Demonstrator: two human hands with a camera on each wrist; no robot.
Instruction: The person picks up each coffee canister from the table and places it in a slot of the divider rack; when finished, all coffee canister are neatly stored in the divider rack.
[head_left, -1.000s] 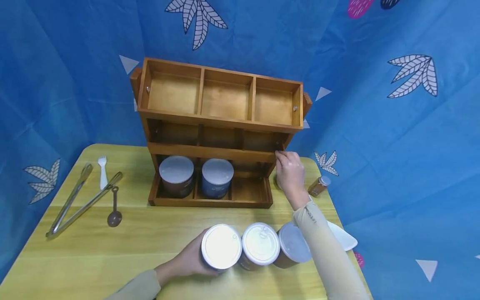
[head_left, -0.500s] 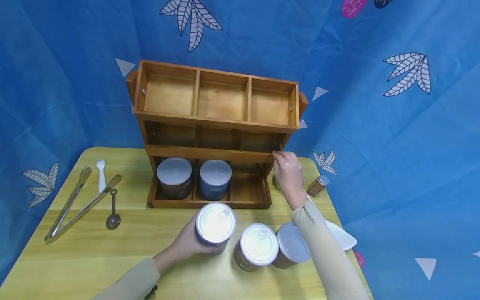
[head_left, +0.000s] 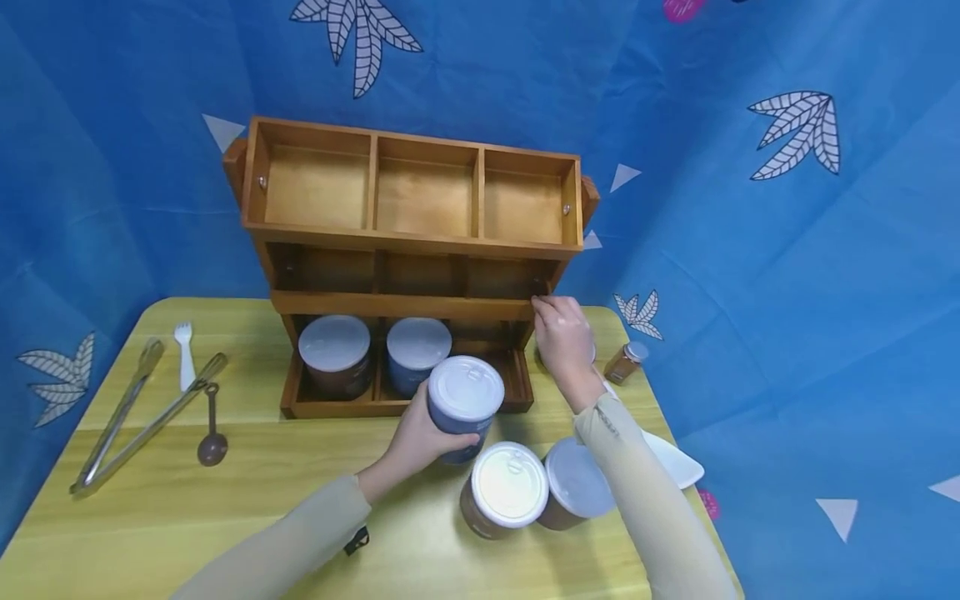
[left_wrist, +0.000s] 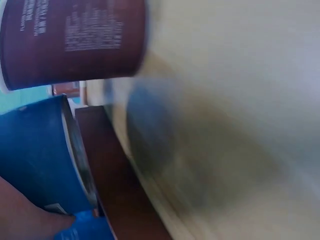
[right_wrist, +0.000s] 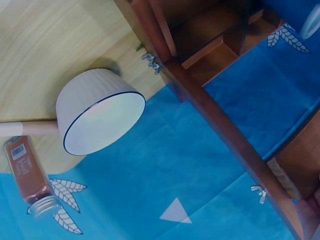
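My left hand [head_left: 416,435] grips a blue can with a white lid [head_left: 467,400], its near side overlapping the lowest tray of a three-tier wooden rack [head_left: 408,305] in the head view. In the left wrist view that blue can [left_wrist: 40,155] is tilted close to the dark wooden rim [left_wrist: 117,180]. On the rack's lowest tray, a brown can [head_left: 335,357] and another blue can [head_left: 417,354] fill the left and middle compartments. My right hand [head_left: 564,340] pinches the right end of the middle tier; in the right wrist view only its fingertips [right_wrist: 311,212] show at the wood.
Two brown cans with pale lids [head_left: 510,487] [head_left: 576,483] stand in front, beside my right forearm. Tongs [head_left: 112,437], a white fork [head_left: 185,354] and a brown spoon [head_left: 212,446] lie left. Right of the rack are a white pot [right_wrist: 100,112], a spice bottle [right_wrist: 30,172] and a white dish [head_left: 675,460].
My left hand has lifted the blue can from beside the brown cans and carried it forward to the rack's lowest tray. The right hand keeps its hold on the middle tier.
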